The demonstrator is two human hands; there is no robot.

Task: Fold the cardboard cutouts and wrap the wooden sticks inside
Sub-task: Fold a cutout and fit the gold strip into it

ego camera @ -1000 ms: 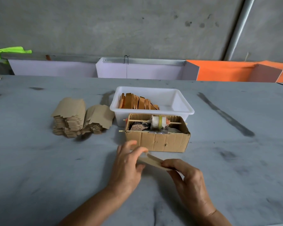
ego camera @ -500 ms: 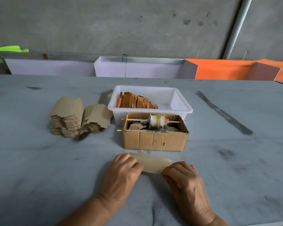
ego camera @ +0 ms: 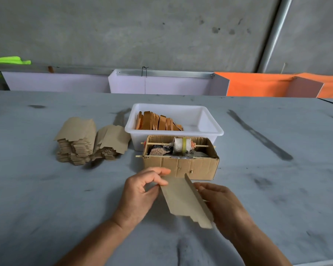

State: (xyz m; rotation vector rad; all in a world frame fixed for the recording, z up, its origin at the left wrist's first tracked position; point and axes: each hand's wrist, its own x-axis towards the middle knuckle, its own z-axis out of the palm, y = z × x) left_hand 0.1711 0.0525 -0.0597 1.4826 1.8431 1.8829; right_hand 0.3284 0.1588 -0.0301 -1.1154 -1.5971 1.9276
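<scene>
Cutout in hand: a flat brown cardboard cutout (ego camera: 183,200), one long flap folded up along its right side, held above the near middle of the grey table (ego camera: 46,189), just in front of the cardboard box (ego camera: 181,166).
Left hand: the left hand (ego camera: 140,194) pinches the cutout's far left corner between thumb and curled fingers.
Right hand: the right hand (ego camera: 225,206) sits behind the raised flap with fingers curled round that edge; how the fingertips lie is hidden by the card.
Wooden sticks: orange-brown wooden sticks (ego camera: 158,122) stand on edge in the left half of the white plastic tub (ego camera: 213,127), toward the far middle of the table.
Spare cutouts: two stacks of unfolded cutouts (ego camera: 85,143) lie left of the tub.
Box contents: a spool of white string (ego camera: 182,144) on a thin skewer, above some scraps.
Handling: the card looks light, thin and stiff, likely to bend cleanly only along its scored lines and to crease or tear if forced elsewhere.
Where to hold: best near the fold line, thumbs on the panel, fingers behind the flap.
</scene>
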